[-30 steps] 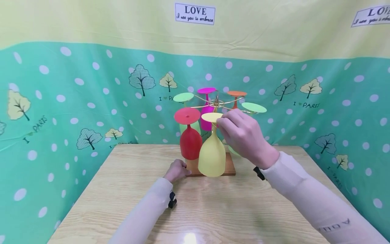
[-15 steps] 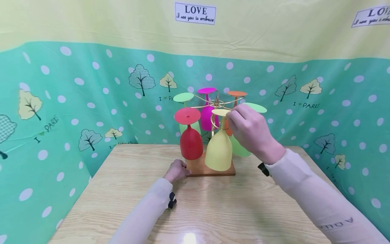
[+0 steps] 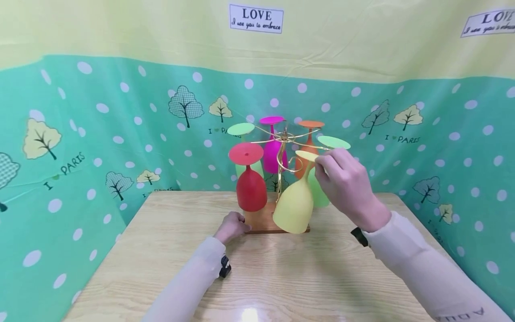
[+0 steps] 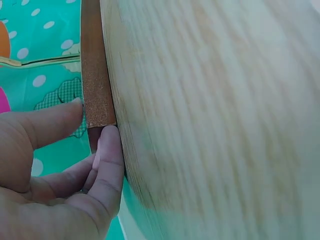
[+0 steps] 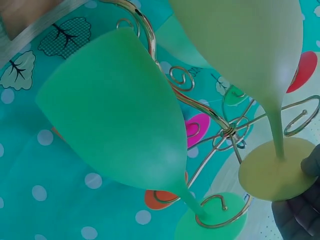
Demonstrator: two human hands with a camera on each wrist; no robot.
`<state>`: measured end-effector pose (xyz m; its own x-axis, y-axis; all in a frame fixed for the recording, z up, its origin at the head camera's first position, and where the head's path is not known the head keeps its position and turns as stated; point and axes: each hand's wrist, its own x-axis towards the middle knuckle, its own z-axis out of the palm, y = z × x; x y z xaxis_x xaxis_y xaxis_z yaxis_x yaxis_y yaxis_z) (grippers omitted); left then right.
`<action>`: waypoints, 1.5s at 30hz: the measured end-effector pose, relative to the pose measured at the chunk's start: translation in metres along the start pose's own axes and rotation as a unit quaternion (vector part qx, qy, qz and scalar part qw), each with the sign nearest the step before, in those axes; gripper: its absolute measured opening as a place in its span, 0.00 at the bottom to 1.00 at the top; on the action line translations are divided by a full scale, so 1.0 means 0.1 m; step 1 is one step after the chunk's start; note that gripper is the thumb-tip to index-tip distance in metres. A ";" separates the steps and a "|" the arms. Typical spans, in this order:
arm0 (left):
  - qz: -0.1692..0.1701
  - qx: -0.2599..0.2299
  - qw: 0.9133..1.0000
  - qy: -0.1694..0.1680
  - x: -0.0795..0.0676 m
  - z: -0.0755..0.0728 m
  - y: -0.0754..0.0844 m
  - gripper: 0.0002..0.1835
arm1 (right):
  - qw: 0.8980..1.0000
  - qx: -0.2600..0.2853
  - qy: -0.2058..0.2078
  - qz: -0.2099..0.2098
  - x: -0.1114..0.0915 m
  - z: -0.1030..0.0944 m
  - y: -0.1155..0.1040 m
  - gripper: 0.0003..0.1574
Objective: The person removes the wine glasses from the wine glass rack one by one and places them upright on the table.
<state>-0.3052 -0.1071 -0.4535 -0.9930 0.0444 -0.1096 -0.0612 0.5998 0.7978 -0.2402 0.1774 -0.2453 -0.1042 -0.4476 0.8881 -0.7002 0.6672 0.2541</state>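
Note:
My right hand (image 3: 349,185) pinches the rim of a yellow goblet's foot. The yellow goblet (image 3: 295,208) hangs upside down and tilted, its bowl swung toward the lower left, in front of a gold wire glass rack (image 3: 280,156). In the right wrist view, thumb and fingers hold the yellow foot (image 5: 272,175) to one side of a curled wire hook (image 5: 297,125). My left hand (image 3: 232,226) grips the left front corner of the rack's wooden base (image 3: 257,219). Around the rack, a red goblet (image 3: 251,190) and several others hang upside down by their feet.
A magenta goblet (image 3: 273,154) and an orange goblet (image 3: 306,156) hang at the back. A light green goblet (image 5: 120,110) hangs on the right, close to my right hand; another pale green goblet (image 3: 241,129) hangs left. The wooden table (image 3: 181,214) meets a patterned curtain (image 3: 141,98).
My right hand has moved rightward with the yellow goblet, which has gone from upright-hanging to tilted. More of the gold rack shows behind it. The left hand has stayed at the base.

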 end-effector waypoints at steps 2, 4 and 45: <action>0.001 -0.006 1.000 -0.002 -0.02 -0.01 -0.02 0.14 | 1.000 0.000 0.004 0.004 -0.04 -0.03 -0.02 0.05; 0.005 -0.013 1.000 -0.001 -0.04 -0.02 -0.03 0.12 | 1.000 0.002 0.010 0.009 -0.09 -0.06 -0.03 0.04; 0.087 -0.346 0.930 -0.088 -1.29 0.16 0.36 0.15 | 0.985 0.059 0.018 0.159 -1.24 0.12 -0.52 0.07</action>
<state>-0.1780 -0.0784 -0.4208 -0.9657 0.2594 0.0095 -0.0127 -0.0839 0.9964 -0.1996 0.1916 -0.3735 -0.3079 -0.2032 0.9295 -0.7136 0.6954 -0.0844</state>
